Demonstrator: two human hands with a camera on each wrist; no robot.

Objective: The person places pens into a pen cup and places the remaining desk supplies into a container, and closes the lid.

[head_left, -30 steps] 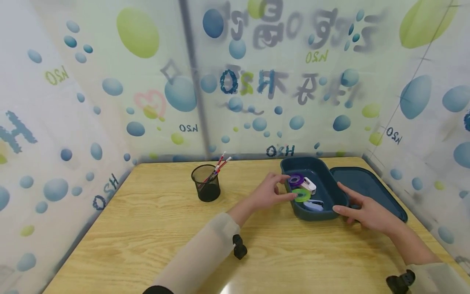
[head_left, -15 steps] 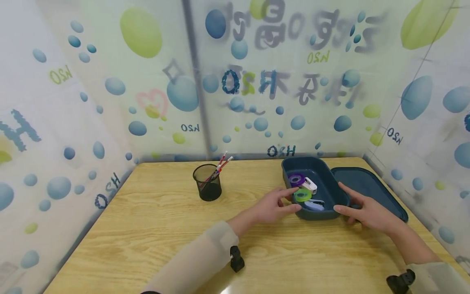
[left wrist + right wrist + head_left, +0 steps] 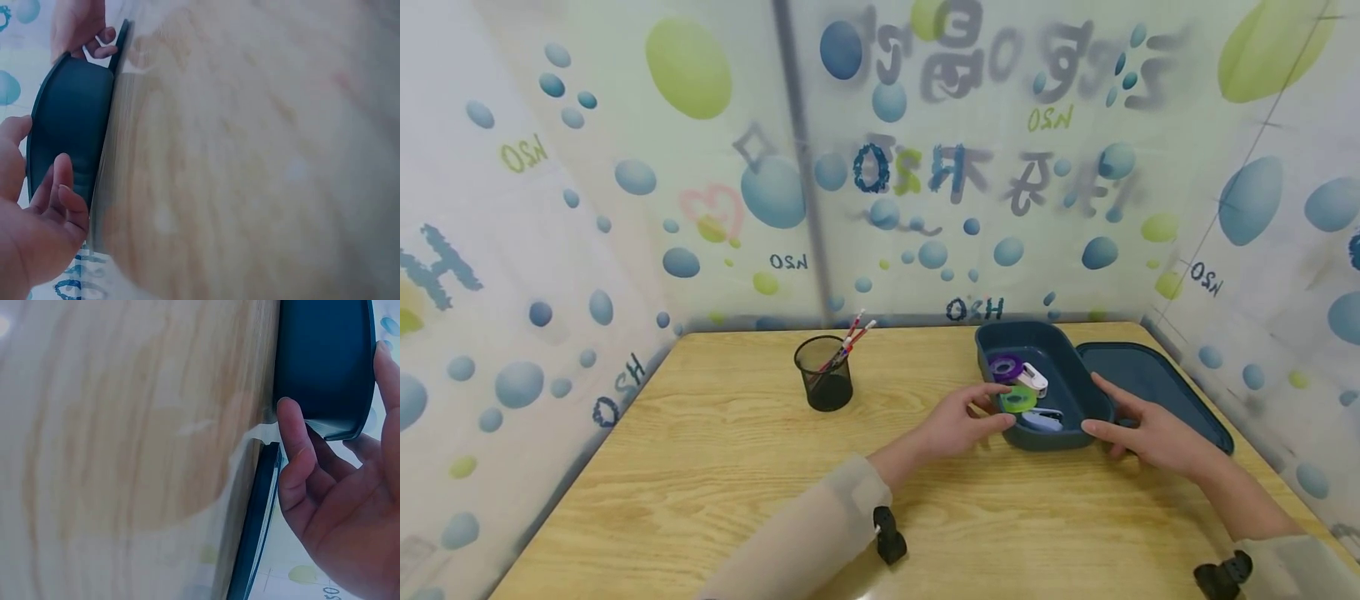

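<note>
A dark teal box [image 3: 1078, 375] without its lid on holds a purple tape roll [image 3: 1006, 367], a green tape roll [image 3: 1019, 398], a white stapler-like item [image 3: 1034, 380] and a light-blue one [image 3: 1042, 419]. My left hand [image 3: 958, 423] is at the box's left front side, index fingertip at the rim by the green roll, thumb lower. My right hand [image 3: 1150, 432] rests against the right front corner with loosely extended fingers. Both wrist views show the box's outer wall between or beside the fingers; the contents are hidden there.
A teal lid [image 3: 1150, 387] lies flat right of the box, partly behind my right hand. A black mesh pen cup [image 3: 826, 375] with several red-and-white pencils [image 3: 850, 337] stands to the left on the wooden table [image 3: 715, 467]. Patterned curtains [image 3: 880, 233] enclose the table's back and sides.
My left hand has come down from beside the purple and green rolls to the box's left front side, and barely moves since. The right hand stays at its corner.
</note>
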